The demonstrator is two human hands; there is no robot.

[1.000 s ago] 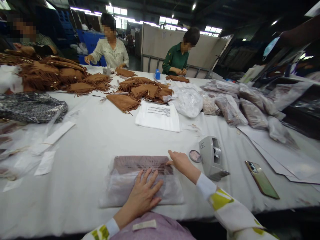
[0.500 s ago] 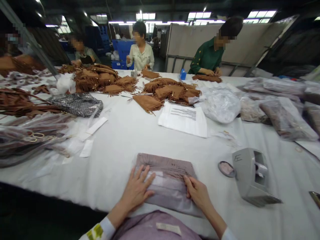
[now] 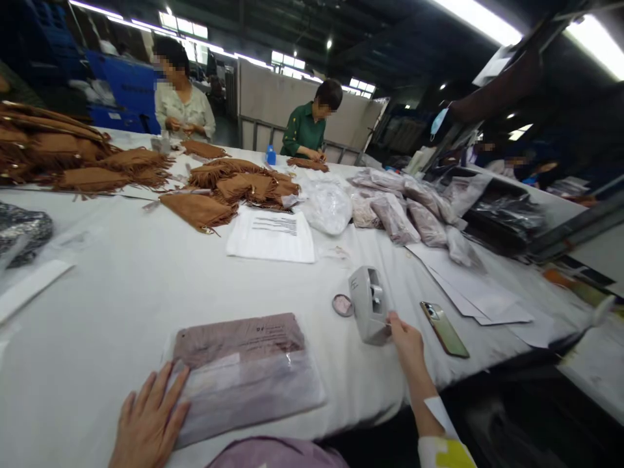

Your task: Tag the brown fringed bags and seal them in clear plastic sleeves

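Observation:
A mauve-brown fabric piece in a clear plastic bag point(image 3: 248, 380) lies flat on the white-covered table in front of me. My left hand point(image 3: 151, 413) rests on the bag's left edge, palm down with the fingers spread. Off to the right, my right hand point(image 3: 407, 341) pinches at the cutter end of a grey tape dispenser point(image 3: 368, 309). Its fingertips are closed, and whatever is between them is too small to make out. Beside the dispenser sits a small round dish point(image 3: 342, 305) with something pinkish in it.
A phone point(image 3: 444, 329) lies right of the dispenser, near white paper sheets point(image 3: 480, 296). Farther back are a printed white bag stack point(image 3: 270, 237), brown fringed pouches point(image 3: 244, 188) and several bagged items point(image 3: 394, 218). Two people stand across the table.
My view has swung to the right. My right hand has left the bagged piece and reached over to the tape dispenser. The left hand has shifted to the bag's left edge.

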